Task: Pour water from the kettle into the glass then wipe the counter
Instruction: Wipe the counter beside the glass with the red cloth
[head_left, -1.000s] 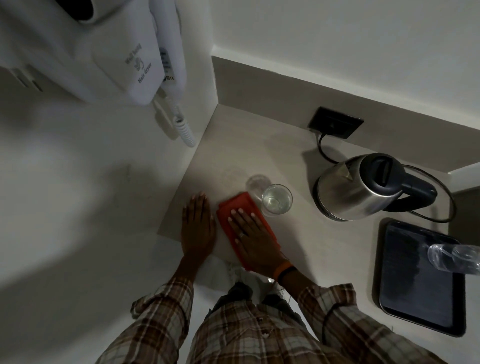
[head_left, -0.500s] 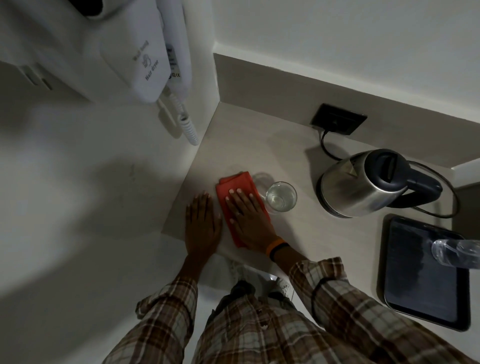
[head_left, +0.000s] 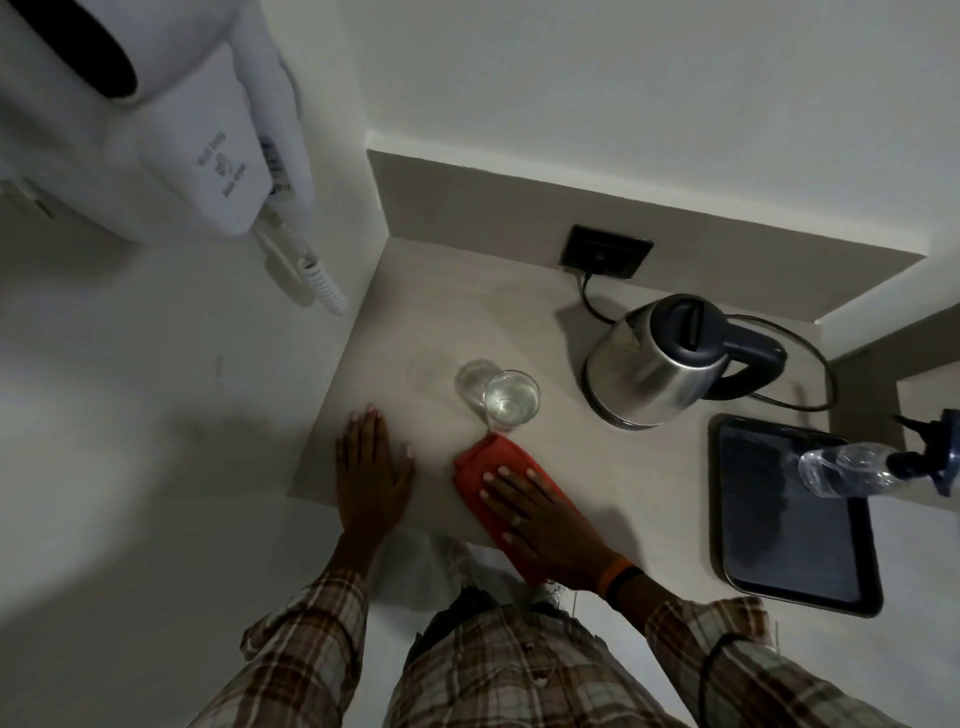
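Observation:
A clear glass (head_left: 511, 400) with water in it stands on the beige counter (head_left: 613, 483). To its right the steel kettle (head_left: 660, 364) with a black lid and handle rests on its base, lid shut. A folded red cloth (head_left: 498, 454) lies flat just in front of the glass. My right hand (head_left: 540, 525) presses palm-down on the cloth with fingers spread. My left hand (head_left: 371, 473) lies flat and empty on the counter near its left front edge.
A black tray (head_left: 769, 566) sits at the right with a clear spray bottle (head_left: 872, 465) lying across its far corner. The kettle cord runs to a black wall socket (head_left: 607, 257). A white wall-mounted hair dryer (head_left: 171, 140) hangs at the upper left.
My right hand has slid the red cloth back towards the front edge and to the right, away from the spot beside the glass. My left hand stays flat on the counter.

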